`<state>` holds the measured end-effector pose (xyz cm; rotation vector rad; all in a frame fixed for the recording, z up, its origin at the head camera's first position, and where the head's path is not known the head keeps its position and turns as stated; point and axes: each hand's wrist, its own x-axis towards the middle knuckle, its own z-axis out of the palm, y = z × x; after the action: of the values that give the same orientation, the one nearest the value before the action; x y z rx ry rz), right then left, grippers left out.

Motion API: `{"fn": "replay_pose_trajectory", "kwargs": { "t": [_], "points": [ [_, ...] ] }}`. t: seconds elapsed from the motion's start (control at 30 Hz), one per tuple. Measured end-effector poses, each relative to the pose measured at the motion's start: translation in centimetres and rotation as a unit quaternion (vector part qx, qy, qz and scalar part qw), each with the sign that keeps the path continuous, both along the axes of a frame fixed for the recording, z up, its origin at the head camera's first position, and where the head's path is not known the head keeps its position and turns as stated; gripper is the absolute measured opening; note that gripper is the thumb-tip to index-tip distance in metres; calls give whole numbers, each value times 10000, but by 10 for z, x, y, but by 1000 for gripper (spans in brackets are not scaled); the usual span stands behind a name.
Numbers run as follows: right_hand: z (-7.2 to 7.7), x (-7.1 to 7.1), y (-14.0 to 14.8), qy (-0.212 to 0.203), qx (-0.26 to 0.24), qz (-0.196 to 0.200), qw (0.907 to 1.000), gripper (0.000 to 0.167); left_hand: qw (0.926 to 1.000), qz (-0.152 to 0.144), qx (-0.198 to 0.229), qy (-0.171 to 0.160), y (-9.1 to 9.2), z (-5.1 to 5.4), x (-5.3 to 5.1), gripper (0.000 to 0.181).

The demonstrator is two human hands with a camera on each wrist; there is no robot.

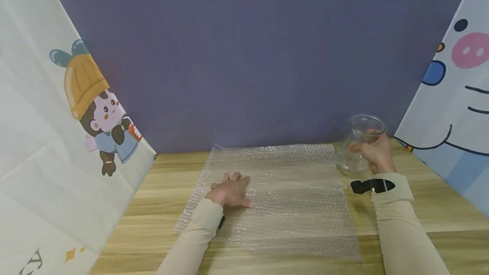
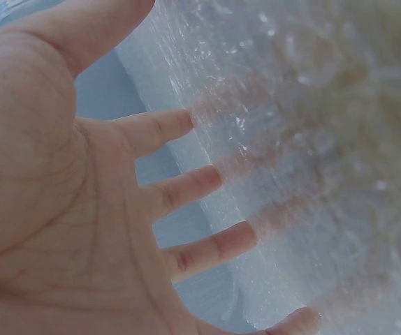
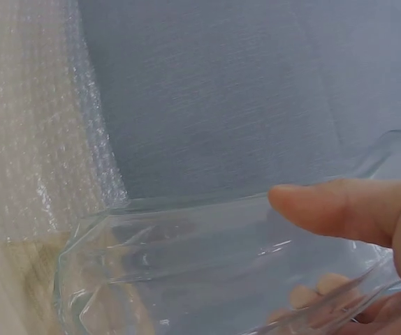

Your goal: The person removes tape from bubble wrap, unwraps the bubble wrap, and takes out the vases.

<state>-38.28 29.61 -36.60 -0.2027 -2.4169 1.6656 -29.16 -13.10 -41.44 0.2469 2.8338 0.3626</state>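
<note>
A clear glass vase (image 1: 349, 156) with a flared rim stands at the right edge of the bubble wrap. My right hand (image 1: 376, 152) grips it round the neck; in the right wrist view the thumb (image 3: 340, 209) lies along the near side, with other fingertips seen through the glass. Whether the vase's base touches the table is hard to tell. The sheet of bubble wrap (image 1: 290, 198) lies spread flat on the table. My left hand (image 1: 231, 191) rests on its left part, fingers spread, and in the left wrist view the fingertips (image 2: 232, 239) touch the bubbly plastic (image 2: 312, 139).
The wood-grain table (image 1: 133, 207) reaches back to a purple-grey panel (image 1: 259, 54). White sheets with cartoon prints stand along both sides, a figure in a yellow hat (image 1: 85, 82) on the left and a pink-snouted one (image 1: 471, 50) on the right.
</note>
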Motion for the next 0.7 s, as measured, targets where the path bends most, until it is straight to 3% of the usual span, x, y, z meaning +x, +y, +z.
{"fn": "replay_pose_trajectory", "kwargs": {
  "t": [0.37,0.7],
  "points": [
    [-10,-4,3,179,-374,-153,9990,65,10000,-19,-41,26,0,0,1,92],
    [-14,-6,6,22,-393,-368,9985,55,10000,-2,-47,19,2,2,1,92]
  ]
}}
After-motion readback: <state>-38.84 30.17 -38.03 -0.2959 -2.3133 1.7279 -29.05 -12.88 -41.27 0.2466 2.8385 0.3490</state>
